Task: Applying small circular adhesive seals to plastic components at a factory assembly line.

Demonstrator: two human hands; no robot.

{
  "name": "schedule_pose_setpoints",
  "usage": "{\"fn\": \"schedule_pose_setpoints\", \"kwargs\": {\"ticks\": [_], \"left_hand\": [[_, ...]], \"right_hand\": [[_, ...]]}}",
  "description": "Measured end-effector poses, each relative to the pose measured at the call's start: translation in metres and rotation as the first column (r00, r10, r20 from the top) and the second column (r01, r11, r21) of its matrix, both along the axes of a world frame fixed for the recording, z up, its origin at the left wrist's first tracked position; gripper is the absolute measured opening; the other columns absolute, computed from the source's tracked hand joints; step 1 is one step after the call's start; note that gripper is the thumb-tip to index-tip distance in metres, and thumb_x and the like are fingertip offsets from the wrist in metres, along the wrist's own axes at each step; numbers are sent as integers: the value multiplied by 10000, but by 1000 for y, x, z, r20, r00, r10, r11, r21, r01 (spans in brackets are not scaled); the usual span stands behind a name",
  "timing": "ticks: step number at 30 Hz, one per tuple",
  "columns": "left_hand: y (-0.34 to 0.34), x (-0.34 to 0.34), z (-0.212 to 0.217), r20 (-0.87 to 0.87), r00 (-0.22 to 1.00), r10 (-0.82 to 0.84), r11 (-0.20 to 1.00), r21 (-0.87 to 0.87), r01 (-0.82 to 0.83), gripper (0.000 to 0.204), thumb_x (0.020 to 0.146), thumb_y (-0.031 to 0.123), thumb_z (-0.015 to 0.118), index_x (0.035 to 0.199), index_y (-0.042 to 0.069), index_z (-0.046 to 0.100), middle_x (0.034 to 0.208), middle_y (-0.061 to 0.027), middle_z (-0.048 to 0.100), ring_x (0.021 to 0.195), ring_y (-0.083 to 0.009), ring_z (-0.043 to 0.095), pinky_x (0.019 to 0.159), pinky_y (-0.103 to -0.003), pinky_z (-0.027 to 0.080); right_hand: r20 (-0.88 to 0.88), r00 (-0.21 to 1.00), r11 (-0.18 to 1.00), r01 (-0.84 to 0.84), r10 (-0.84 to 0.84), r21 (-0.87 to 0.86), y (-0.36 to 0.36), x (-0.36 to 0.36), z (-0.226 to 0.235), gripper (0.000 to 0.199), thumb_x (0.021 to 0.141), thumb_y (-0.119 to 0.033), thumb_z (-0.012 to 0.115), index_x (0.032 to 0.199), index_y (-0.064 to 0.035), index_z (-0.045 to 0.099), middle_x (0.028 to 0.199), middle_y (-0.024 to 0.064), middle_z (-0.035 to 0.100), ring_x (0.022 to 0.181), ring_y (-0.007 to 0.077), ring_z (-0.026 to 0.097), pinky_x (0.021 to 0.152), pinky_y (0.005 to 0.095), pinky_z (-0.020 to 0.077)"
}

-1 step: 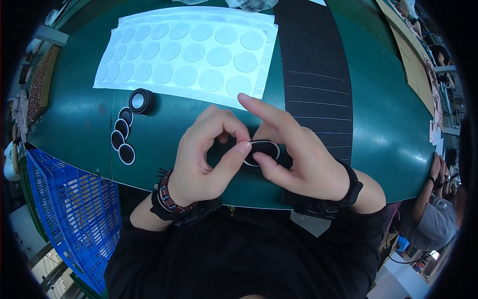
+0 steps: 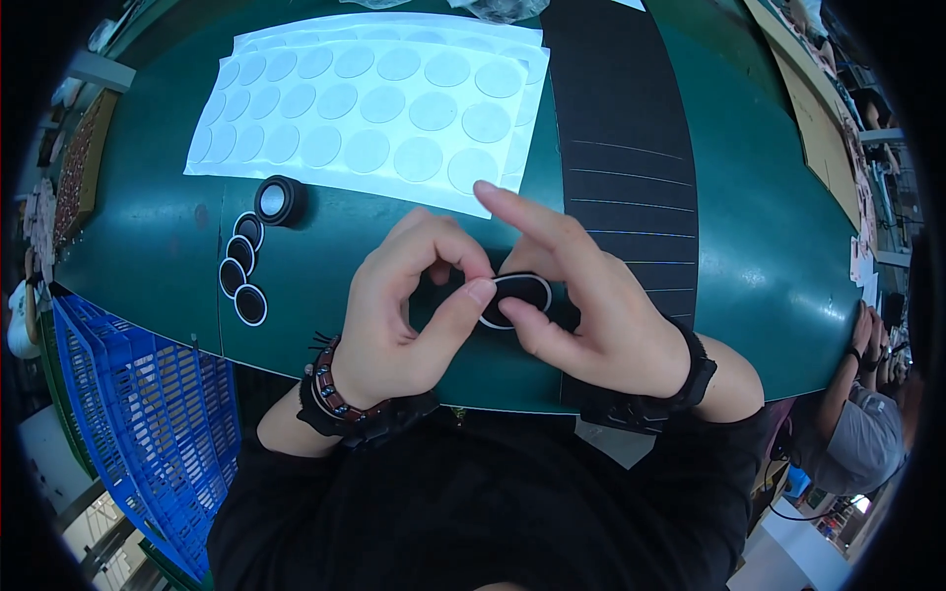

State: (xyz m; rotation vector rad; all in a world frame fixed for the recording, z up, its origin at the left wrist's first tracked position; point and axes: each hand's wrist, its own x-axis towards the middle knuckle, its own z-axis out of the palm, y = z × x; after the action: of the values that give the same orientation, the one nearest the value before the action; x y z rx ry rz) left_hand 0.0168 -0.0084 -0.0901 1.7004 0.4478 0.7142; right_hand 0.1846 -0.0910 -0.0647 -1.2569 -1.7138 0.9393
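We pinch a black oval pad.
Left hand and right hand fingers grip it above the green table.

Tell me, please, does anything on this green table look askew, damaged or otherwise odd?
Nothing stands out. Both hands, left hand and right hand, hold one black disc. Four finished discs lie in a neat overlapping row, and the white sticker sheet lies flat.
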Motion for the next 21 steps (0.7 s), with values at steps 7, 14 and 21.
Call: {"fn": "schedule_pose_setpoints", "kwargs": {"ticks": [7, 14, 21], "left_hand": [[-2, 2, 0, 14, 1000, -5, 999, -43, 5, 69, 762, 29, 587, 813, 48, 544, 769, -18, 527, 693, -138, 405, 649, -238, 332], [-3, 7, -6, 10, 999, 31, 999, -30, -31, 70, 765, 24, 584, 816, 48, 544, 762, -11, 533, 694, -141, 407, 648, -246, 334], [2, 3, 0, -17, 1000, 6, 998, 70, -5, 86, 762, 39, 607, 806, 52, 534, 737, -7, 527, 689, -144, 409, 639, -250, 334]], "right_hand": [[-25, 1000, 998, 2, -4, -57, -1, 4, 0, 683, 765, 62, 550, 1363, 16, 224, 968, 114, 559, 831, 181, 592, 819, 287, 424], [13, 1000, 999, 23, -23, -24, -2, 9, -6, 678, 772, 44, 570, 1356, 19, 226, 1091, 133, 525, 828, 181, 599, 805, 304, 445], [67, 998, 996, 7, -13, 87, 0, 5, -7, 689, 779, 28, 601, 1352, 26, 219, 1116, 144, 523, 798, 185, 601, 753, 294, 462]]}}
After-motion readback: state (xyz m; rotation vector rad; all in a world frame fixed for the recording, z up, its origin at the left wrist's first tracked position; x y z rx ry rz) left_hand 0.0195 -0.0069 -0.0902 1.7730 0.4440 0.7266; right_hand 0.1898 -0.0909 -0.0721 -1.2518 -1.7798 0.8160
